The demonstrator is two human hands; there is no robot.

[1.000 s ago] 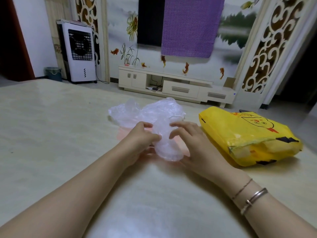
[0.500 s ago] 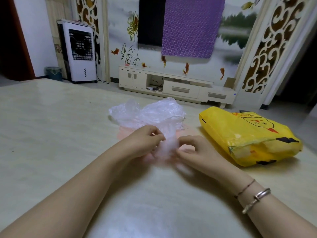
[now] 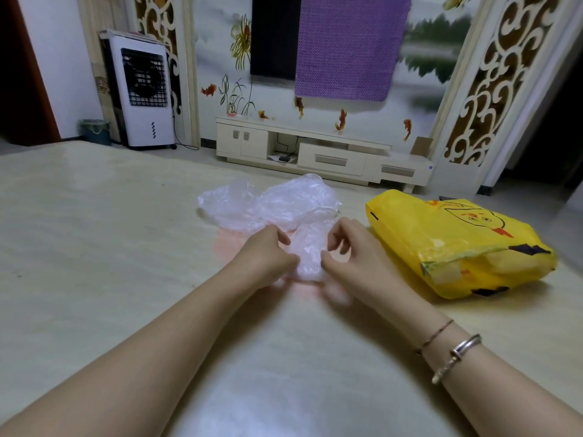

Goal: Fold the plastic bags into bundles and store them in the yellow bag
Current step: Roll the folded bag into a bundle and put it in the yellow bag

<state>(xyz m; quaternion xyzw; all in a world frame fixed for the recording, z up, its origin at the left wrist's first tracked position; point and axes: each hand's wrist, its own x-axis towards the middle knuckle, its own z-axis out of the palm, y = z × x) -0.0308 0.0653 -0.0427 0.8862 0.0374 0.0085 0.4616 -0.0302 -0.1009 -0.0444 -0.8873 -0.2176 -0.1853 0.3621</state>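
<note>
Head view, table-level: both hands meet at centre of the pale table (image 3: 94, 247). L hand (image 3: 265, 257) has fingers curled, pinching the left side of a narrow, gathered strip of clear plastic bag (image 3: 307, 250). R hand (image 3: 350, 250) pinches the same strip from the right, thumb low, other fingers bent above it. The strip stands between the two hands and widens behind them into a crumpled, puffed mass (translucent, resting on the table). A pinkish patch (image 3: 227, 244) shows on the surface under the plastic; cannot tell what it is.

Yellow bag (image 3: 441, 244) lies on its side on the table, just right of the R hand, not touching it; printed cartoon face on top, contents not visible.

R wrist carries a thin cord and a metal bracelet (image 3: 457, 354).

Bkgd: white air cooler (image 3: 142, 89), low TV cabinet (image 3: 315, 149), purple cloth (image 3: 350, 45) hung over a dark screen.
</note>
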